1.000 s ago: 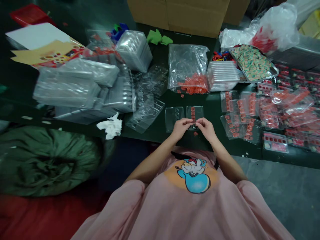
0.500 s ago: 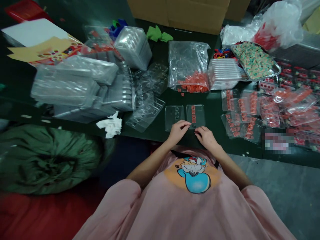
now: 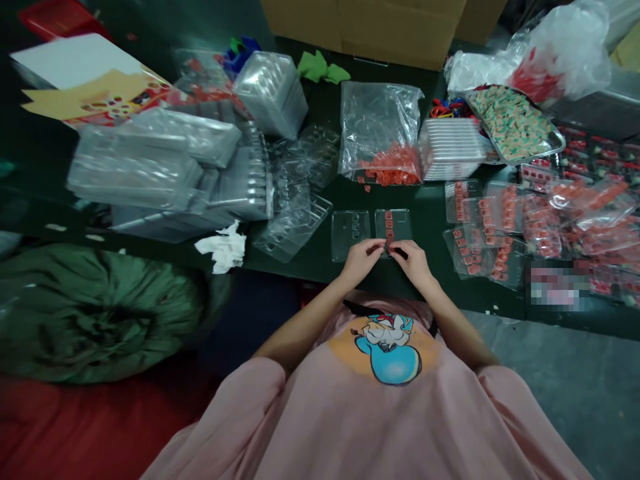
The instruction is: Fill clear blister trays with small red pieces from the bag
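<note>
My left hand (image 3: 361,259) and my right hand (image 3: 413,260) meet at the near edge of an open clear plastic blister tray (image 3: 373,230) on the dark green table. Both hands have their fingers pinched together over the tray's right half, which carries a column of small red pieces (image 3: 389,228). The fingertips touch the lowest red piece in that column. The tray's left half (image 3: 349,232) holds no red pieces that I can see. A clear bag of loose red pieces (image 3: 383,137) lies just behind the tray.
Stacks of clear blister trays (image 3: 165,170) fill the left. Filled trays with red pieces (image 3: 505,220) spread right, beside a metal tray of green-and-pink pieces (image 3: 513,125) and a white stack (image 3: 450,148). Crumpled white tissue (image 3: 223,247), cardboard box (image 3: 370,27), green bundle (image 3: 95,313).
My right hand dropped to the table edge by a loose red piece half a second ago, then came back up to meet my left hand at the tray's red column.
</note>
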The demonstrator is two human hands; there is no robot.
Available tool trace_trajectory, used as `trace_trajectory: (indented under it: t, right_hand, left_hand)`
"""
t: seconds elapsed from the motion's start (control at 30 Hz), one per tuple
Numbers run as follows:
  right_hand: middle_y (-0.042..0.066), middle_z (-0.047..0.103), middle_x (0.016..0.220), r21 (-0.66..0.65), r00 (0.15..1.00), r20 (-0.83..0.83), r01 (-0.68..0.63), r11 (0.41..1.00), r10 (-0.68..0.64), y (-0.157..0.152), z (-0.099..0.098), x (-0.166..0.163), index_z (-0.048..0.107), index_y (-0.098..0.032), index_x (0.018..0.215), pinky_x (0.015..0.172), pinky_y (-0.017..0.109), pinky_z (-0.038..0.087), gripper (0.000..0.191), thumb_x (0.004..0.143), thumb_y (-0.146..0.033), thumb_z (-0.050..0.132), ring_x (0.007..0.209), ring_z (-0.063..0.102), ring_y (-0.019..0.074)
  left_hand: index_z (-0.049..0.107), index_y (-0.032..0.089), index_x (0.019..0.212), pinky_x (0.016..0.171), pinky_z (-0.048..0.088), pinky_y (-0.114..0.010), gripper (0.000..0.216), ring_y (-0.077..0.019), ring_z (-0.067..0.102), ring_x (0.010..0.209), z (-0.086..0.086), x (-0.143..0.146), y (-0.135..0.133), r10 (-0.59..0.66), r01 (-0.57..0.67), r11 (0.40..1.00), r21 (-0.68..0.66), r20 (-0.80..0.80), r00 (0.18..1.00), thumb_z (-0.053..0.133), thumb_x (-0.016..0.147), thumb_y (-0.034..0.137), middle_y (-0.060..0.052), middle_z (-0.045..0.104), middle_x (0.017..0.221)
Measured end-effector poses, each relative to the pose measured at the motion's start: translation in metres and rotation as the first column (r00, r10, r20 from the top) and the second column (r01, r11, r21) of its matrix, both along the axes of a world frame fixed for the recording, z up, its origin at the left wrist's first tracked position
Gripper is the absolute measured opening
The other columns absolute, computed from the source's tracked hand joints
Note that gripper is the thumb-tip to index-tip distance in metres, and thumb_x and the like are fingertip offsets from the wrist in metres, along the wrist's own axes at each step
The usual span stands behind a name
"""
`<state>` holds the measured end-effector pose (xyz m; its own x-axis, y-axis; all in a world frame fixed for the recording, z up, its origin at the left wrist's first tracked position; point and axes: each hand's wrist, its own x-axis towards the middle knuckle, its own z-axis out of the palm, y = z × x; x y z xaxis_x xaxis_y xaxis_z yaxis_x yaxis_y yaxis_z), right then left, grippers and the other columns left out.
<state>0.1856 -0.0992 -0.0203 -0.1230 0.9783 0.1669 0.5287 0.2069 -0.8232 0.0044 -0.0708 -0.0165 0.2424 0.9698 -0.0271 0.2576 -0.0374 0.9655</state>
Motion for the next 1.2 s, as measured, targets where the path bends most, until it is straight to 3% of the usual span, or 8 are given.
trace_trajectory:
  t: [0.13,0.37,0.6,0.7,0.83,1.0,1.1,1.2]
  right_hand:
    - [0.008,0.071,0.105,0.046,0.991,0.112,-0.075,0.996,0.069,0.000,0.002,0.003,0.070,-0.024,0.101,0.093,0.041,0.047,0.016,0.091,-0.025,0.058,0.103,0.060,0.0245]
    - [0.010,0.069,0.098,0.069,0.965,0.253,-0.088,0.994,0.068,0.002,-0.004,0.006,0.071,-0.023,0.097,0.087,0.041,0.047,0.021,0.095,-0.027,0.051,0.095,0.058,0.0250]
    - [0.009,0.066,0.088,0.066,0.919,0.388,-0.099,0.993,0.066,0.007,-0.002,0.004,0.069,-0.021,0.087,0.078,0.037,0.045,0.020,0.095,-0.024,0.050,0.084,0.055,0.0243]
    - [0.009,0.067,0.089,0.038,0.918,0.391,-0.083,0.996,0.062,0.003,0.006,0.021,0.068,-0.022,0.089,0.079,0.037,0.045,0.012,0.091,-0.021,0.056,0.086,0.057,0.0242]
    - [0.008,0.067,0.088,-0.019,0.897,0.437,-0.061,0.998,0.063,0.007,0.028,0.050,0.068,-0.022,0.088,0.077,0.036,0.046,0.006,0.085,-0.018,0.065,0.084,0.060,0.0235]
    - [0.006,0.063,0.086,0.067,0.938,0.347,-0.014,0.998,-0.010,0.071,0.049,0.030,0.067,-0.022,0.090,0.073,0.033,0.046,0.005,0.086,-0.022,0.064,0.077,0.060,0.0202]
    - [0.005,0.064,0.094,0.045,0.965,0.257,-0.064,0.997,0.050,0.133,0.039,-0.010,0.067,-0.021,0.097,0.077,0.032,0.048,0.018,0.082,-0.012,0.065,0.074,0.060,0.0168]
    - [0.006,0.064,0.096,-0.007,0.956,0.290,-0.045,0.999,0.045,0.185,0.022,-0.045,0.068,-0.019,0.094,0.082,0.033,0.048,0.018,0.079,-0.010,0.067,0.075,0.059,0.0161]
  left_hand:
    - [0.074,0.019,0.099,0.084,0.052,-0.033,0.021,-0.0182,0.067,0.090,0.004,-0.005,0.000,0.008,-0.003,0.998,0.069,-0.076,0.997,0.060,0.084,0.021,-0.007,0.073,0.102]
    - [0.074,0.021,0.099,0.086,0.053,-0.032,0.022,-0.0178,0.067,0.091,0.008,-0.006,0.000,-0.026,0.060,0.981,0.184,-0.179,0.984,0.056,0.087,0.018,-0.006,0.072,0.099]
    - [0.073,0.019,0.103,0.093,0.051,-0.035,0.024,-0.0196,0.066,0.099,0.007,0.008,-0.001,-0.184,0.263,0.929,0.261,-0.292,0.938,0.055,0.087,0.016,-0.009,0.070,0.106]
    - [0.073,0.020,0.105,0.094,0.051,-0.036,0.025,-0.0202,0.065,0.101,0.015,-0.004,0.018,-0.128,0.233,0.927,0.294,-0.334,0.934,0.055,0.088,0.019,-0.009,0.069,0.109]
    - [0.072,0.018,0.109,0.100,0.046,-0.042,0.027,-0.0254,0.060,0.108,0.018,-0.035,0.063,0.025,0.141,0.931,0.338,-0.441,0.897,0.057,0.086,0.020,-0.012,0.066,0.112]
    - [0.071,0.015,0.110,0.101,0.041,-0.050,0.032,-0.0331,0.054,0.112,0.004,-0.044,0.096,0.110,0.099,0.945,0.312,-0.587,0.802,0.063,0.079,0.014,-0.017,0.062,0.114]
    - [0.071,0.015,0.111,0.099,0.043,-0.048,0.033,-0.0325,0.054,0.110,-0.002,-0.027,0.092,0.062,0.138,0.946,0.294,-0.580,0.812,0.063,0.079,0.012,-0.018,0.060,0.119]
    - [0.072,0.016,0.109,0.098,0.045,-0.045,0.031,-0.0305,0.056,0.107,-0.001,-0.009,0.088,0.011,0.154,0.951,0.270,-0.525,0.851,0.066,0.079,0.015,-0.016,0.061,0.117]
